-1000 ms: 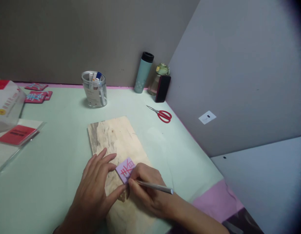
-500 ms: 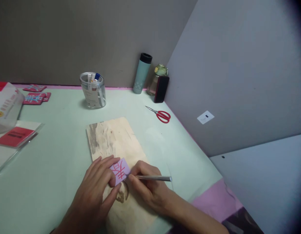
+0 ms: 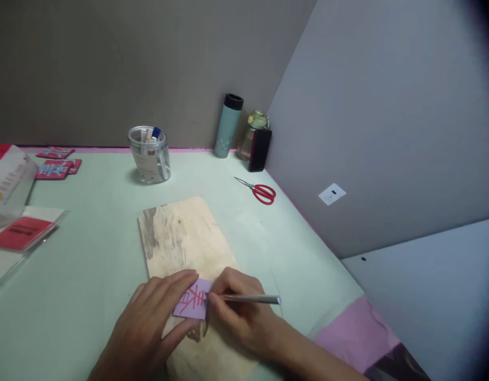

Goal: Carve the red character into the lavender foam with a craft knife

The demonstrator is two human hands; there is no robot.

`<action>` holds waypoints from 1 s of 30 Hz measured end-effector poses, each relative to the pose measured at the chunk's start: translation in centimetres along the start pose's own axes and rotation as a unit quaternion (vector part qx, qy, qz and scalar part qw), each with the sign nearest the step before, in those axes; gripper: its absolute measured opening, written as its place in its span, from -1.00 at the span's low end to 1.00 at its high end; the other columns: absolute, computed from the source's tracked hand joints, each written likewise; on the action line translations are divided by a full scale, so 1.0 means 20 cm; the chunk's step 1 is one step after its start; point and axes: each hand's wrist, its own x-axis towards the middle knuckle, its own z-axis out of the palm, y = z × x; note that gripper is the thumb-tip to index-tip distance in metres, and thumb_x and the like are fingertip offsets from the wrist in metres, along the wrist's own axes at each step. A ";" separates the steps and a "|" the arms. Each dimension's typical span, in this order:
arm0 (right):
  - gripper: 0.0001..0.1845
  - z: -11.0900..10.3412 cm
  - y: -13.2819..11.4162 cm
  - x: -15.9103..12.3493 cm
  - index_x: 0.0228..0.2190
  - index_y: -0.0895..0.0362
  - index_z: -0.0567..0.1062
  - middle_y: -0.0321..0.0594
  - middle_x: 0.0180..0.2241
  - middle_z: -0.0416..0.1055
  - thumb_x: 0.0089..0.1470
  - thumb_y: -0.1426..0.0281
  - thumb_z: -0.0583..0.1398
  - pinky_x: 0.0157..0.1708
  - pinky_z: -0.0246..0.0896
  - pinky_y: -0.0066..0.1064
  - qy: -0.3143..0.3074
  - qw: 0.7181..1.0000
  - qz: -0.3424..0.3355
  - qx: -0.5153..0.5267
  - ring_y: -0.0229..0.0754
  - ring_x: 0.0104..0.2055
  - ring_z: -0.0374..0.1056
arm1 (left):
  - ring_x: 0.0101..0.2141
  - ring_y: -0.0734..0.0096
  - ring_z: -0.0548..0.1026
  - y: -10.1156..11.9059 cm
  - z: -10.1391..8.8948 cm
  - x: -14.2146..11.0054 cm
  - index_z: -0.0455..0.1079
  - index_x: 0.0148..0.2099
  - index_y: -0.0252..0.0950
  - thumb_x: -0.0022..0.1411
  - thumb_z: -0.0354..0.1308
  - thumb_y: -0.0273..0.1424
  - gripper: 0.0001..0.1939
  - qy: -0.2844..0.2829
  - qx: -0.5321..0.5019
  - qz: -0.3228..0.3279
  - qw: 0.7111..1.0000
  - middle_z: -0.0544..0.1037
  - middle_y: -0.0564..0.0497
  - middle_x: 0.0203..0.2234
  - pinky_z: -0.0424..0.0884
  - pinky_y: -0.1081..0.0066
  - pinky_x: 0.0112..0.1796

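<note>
Pale green, the desk (image 3: 97,254) spreads out before you. Your left hand (image 3: 155,312) pinches a small, square lilac block (image 3: 198,311) with red strokes on a long, pale wooden board (image 3: 191,227), well apart from its far edge. Your right hand (image 3: 244,315) pinches a slim silver metal tool (image 3: 254,299), its tip at the block's right edge.

One corner of the card (image 3: 193,304) is hidden under the left hand (image 3: 149,312); the tool (image 3: 256,299) is partly covered by the right hand (image 3: 242,312), its tip too blurred to be made out. The board's (image 3: 184,233) near end is cut off, as are the worktop's (image 3: 89,238) left edge and the bag (image 3: 10,185) and packet (image 3: 4,267) there. At the back right corner, the bottle (image 3: 244,145) is partly hidden by the phone (image 3: 260,152). The print on the jar (image 3: 149,164), near the back edge, cannot be read.
</note>
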 end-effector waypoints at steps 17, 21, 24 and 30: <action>-0.84 -0.05 0.00 0.00 -0.42 0.11 0.37 -0.38 -0.50 0.27 0.21 0.39 0.18 -0.45 0.05 -0.45 -0.049 0.991 0.093 0.088 -0.30 -0.46 0.16 | -0.01 0.12 0.58 -0.01 0.01 -0.04 0.29 0.30 -0.09 0.40 0.15 0.03 -0.45 -0.047 -0.032 -0.064 0.996 0.61 -0.04 0.06 0.46 0.22 -0.04; -0.85 -0.06 -0.01 0.01 -0.42 0.11 0.37 -0.38 -0.50 0.27 0.21 0.39 0.18 -0.44 0.05 -0.45 -0.058 0.990 0.095 0.086 -0.29 -0.46 0.17 | -0.04 0.11 0.58 -0.02 0.01 -0.04 0.28 0.31 -0.09 0.39 0.15 0.04 -0.43 -0.051 -0.031 -0.066 0.996 0.61 -0.04 0.06 0.46 0.21 -0.05; -0.86 -0.06 -0.01 0.01 -0.42 0.10 0.36 -0.38 -0.50 0.28 0.20 0.39 0.17 -0.44 0.06 -0.45 -0.059 0.990 0.093 0.084 -0.29 -0.46 0.17 | -0.05 0.11 0.59 -0.02 0.02 -0.05 0.27 0.31 -0.08 0.38 0.15 0.07 -0.41 -0.053 -0.031 -0.066 0.996 0.61 -0.05 0.05 0.46 0.21 -0.06; -0.86 -0.05 0.00 0.01 -0.42 0.10 0.36 -0.38 -0.49 0.30 0.19 0.41 0.18 -0.43 0.08 -0.45 -0.065 0.989 0.084 0.099 -0.30 -0.47 0.17 | -0.05 0.10 0.58 -0.03 0.02 -0.05 0.27 0.31 -0.08 0.39 0.14 0.07 -0.42 -0.055 -0.032 -0.067 0.996 0.61 -0.07 0.05 0.46 0.20 -0.06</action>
